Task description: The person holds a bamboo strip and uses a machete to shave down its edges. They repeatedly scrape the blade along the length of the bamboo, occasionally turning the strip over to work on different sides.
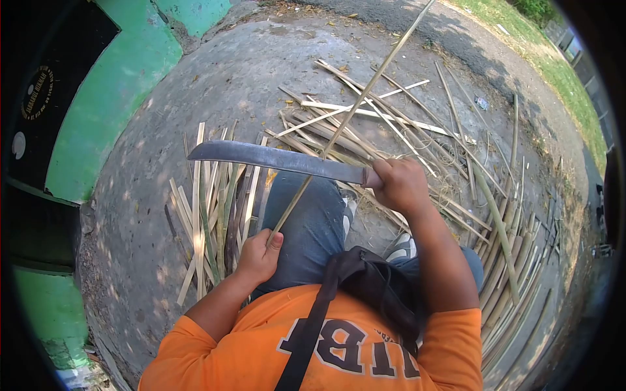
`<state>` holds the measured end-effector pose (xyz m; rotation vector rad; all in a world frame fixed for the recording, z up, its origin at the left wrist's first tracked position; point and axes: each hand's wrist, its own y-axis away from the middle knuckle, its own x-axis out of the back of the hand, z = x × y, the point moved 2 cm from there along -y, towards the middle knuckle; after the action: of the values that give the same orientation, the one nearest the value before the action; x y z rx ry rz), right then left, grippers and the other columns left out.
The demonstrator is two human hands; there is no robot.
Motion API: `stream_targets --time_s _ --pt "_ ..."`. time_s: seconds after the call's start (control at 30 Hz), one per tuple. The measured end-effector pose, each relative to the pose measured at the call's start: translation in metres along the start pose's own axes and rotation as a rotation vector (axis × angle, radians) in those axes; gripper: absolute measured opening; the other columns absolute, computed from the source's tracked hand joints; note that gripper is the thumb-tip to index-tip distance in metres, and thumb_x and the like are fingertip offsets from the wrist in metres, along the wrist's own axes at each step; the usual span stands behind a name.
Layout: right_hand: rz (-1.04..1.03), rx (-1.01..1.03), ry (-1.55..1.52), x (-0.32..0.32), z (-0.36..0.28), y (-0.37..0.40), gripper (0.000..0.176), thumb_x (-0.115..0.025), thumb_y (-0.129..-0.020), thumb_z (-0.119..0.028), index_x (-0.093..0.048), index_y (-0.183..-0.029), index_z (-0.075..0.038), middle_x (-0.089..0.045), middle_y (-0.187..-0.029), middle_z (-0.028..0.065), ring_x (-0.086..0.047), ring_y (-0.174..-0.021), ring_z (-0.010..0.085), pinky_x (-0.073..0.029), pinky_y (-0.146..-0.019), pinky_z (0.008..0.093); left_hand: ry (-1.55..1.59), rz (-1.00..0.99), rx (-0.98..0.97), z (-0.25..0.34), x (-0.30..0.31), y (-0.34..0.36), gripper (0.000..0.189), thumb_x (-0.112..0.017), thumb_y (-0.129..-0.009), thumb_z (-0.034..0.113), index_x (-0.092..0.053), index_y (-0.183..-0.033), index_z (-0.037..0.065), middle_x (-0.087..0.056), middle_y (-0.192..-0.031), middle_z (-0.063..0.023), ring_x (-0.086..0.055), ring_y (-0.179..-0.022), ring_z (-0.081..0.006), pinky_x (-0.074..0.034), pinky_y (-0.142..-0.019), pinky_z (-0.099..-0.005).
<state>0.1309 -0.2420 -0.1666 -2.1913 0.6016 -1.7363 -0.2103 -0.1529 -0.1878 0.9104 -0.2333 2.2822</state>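
A long thin bamboo strip [365,91] slants from the top of the view down to my left hand [259,256], whose fingers are wrapped round its lower end. My right hand [401,186] grips the handle of a machete [277,158]. The wide blade points left above my knee and crosses the strip near its middle. Whether blade and strip touch, I cannot tell. Below the blade is my leg in blue jeans [303,215].
Split bamboo strips [205,215] lean in a bundle at the left. More cut pieces [339,130] lie scattered ahead on the concrete ground [143,228]. Long bamboo poles [512,260] lie at the right. A green wall [111,117] stands at the left, and a black bag [378,287] rests at my waist.
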Motion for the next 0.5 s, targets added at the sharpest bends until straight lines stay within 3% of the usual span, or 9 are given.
stream_targets --time_s 0.13,0.27,0.37,0.5 --pt "-0.025 -0.019 0.004 -0.002 -0.008 0.005 0.018 -0.074 -0.074 -0.02 -0.059 -0.079 -0.012 -0.063 -0.07 0.0094 -0.066 -0.067 0.0338 -0.05 -0.065 0.0453 0.009 -0.017 0.021 0.0 0.002 -0.002 0.069 -0.048 -0.106 0.062 -0.052 -0.077 -0.001 -0.052 -0.063 -0.0235 -0.054 -0.061 -0.0457 -0.042 -0.058 -0.0485" --pt "-0.114 0.118 0.007 -0.008 -0.03 0.003 0.017 -0.073 -0.069 -0.019 -0.059 -0.077 -0.014 -0.064 -0.07 0.0053 -0.067 -0.066 0.0305 -0.05 -0.066 0.043 -0.022 -0.023 -0.013 0.0 0.001 -0.002 0.069 -0.049 -0.106 0.061 -0.053 -0.078 -0.001 -0.053 -0.064 -0.0241 -0.056 -0.062 -0.0469 -0.043 -0.059 -0.0487" --pt "-0.13 0.161 0.046 -0.005 -0.036 0.002 0.013 -0.072 -0.073 -0.02 -0.062 -0.08 -0.014 -0.067 -0.069 0.0064 -0.069 -0.066 0.0307 -0.051 -0.067 0.0421 -0.045 -0.025 -0.035 0.003 0.003 -0.002 0.068 -0.049 -0.106 0.061 -0.054 -0.079 -0.001 -0.054 -0.065 -0.0246 -0.057 -0.064 -0.0479 -0.043 -0.059 -0.0487" --pt "0.039 -0.062 0.031 0.008 0.0 -0.003 0.016 -0.074 -0.076 -0.021 -0.062 -0.079 -0.011 -0.067 -0.07 0.0121 -0.068 -0.066 0.0363 -0.053 -0.066 0.0475 -0.049 -0.008 -0.04 0.002 0.001 0.0 0.066 -0.05 -0.106 0.06 -0.055 -0.08 -0.001 -0.055 -0.066 -0.0251 -0.058 -0.065 -0.0488 -0.044 -0.059 -0.0489"
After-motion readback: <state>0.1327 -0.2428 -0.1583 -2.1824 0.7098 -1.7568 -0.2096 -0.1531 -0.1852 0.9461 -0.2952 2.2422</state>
